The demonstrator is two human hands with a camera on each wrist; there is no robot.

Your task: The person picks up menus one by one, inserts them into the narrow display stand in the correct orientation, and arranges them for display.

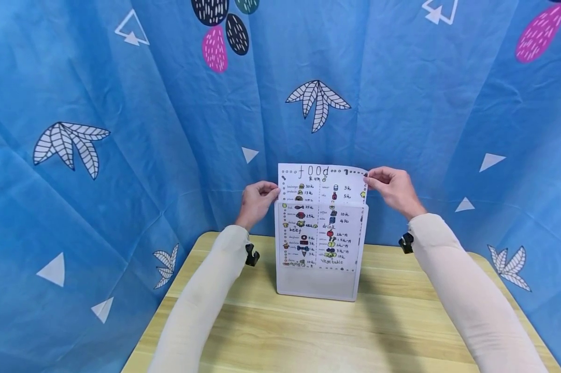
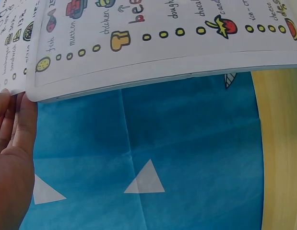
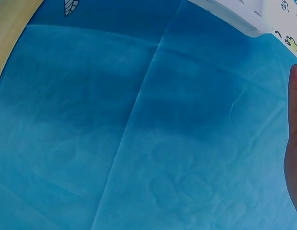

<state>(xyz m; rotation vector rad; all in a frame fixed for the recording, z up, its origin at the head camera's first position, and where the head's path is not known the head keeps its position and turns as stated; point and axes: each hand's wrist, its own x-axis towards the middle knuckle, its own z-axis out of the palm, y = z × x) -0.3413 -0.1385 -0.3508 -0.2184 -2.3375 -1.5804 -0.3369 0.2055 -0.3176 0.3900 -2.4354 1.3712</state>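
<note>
A hand-drawn paper menu [image 1: 303, 181] headed "food" stands partly inside a clear, white-edged display stand [image 1: 315, 284] on the table. Its top part sticks out above the stand's upper edge, and the lower part shows through the clear front. The left hand [image 1: 258, 203] pinches the sheet's left edge near the top between thumb and fingers. At the upper right corner, the right hand [image 1: 394, 189] pinches the paper the same way. In the left wrist view, the left hand [image 2: 16, 139] is close beside the stand's corner. Only the right hand's edge [image 3: 294, 139] shows in the right wrist view.
The stand rests on a light wooden table [image 1: 261, 331]. Behind and at both sides hangs a blue cloth [image 1: 168, 129] printed with leaves and triangles. Dark wrist-camera mounts [image 1: 252, 255] sit on both sleeves.
</note>
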